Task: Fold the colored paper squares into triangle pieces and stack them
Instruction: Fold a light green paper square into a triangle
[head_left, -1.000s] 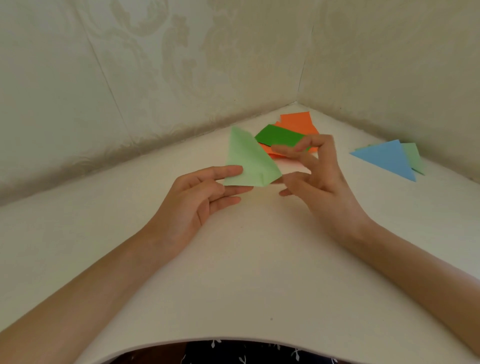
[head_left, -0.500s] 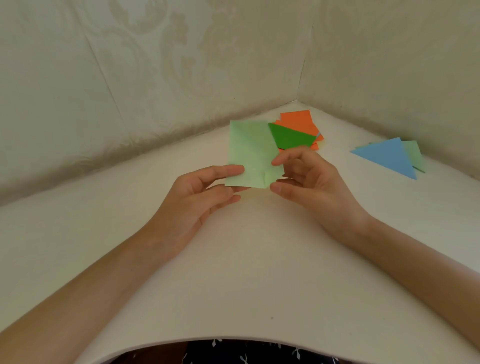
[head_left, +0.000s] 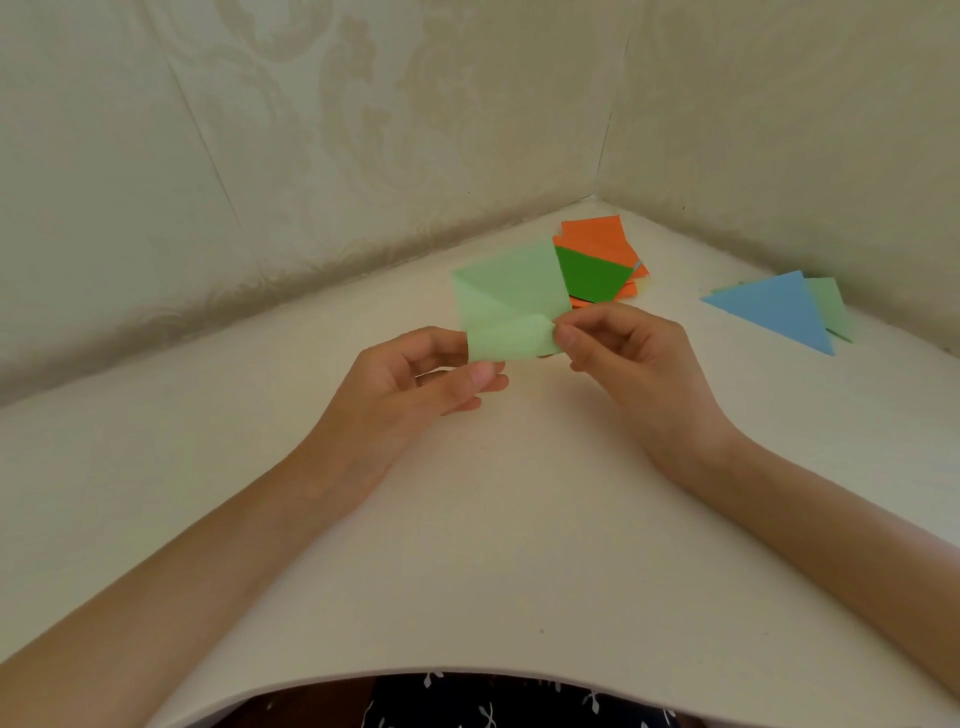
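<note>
Light green paper (head_left: 511, 301) is held just above the desk (head_left: 519, 519), between both hands. The left hand (head_left: 410, 395) pinches its lower left edge between thumb and fingers. The right hand (head_left: 628, 358) pinches a small flap at its lower right corner. The paper shows creases but is not yet a triangle, so I judge the folding is half done. Two finished pieces lie stacked at the right, a blue triangle (head_left: 774, 312) over a pale green triangle (head_left: 831, 306). Orange squares (head_left: 597, 236) and a dark green sheet (head_left: 587, 275) wait in a loose pile behind. No container is visible; everything lies directly on the desk.
</note>
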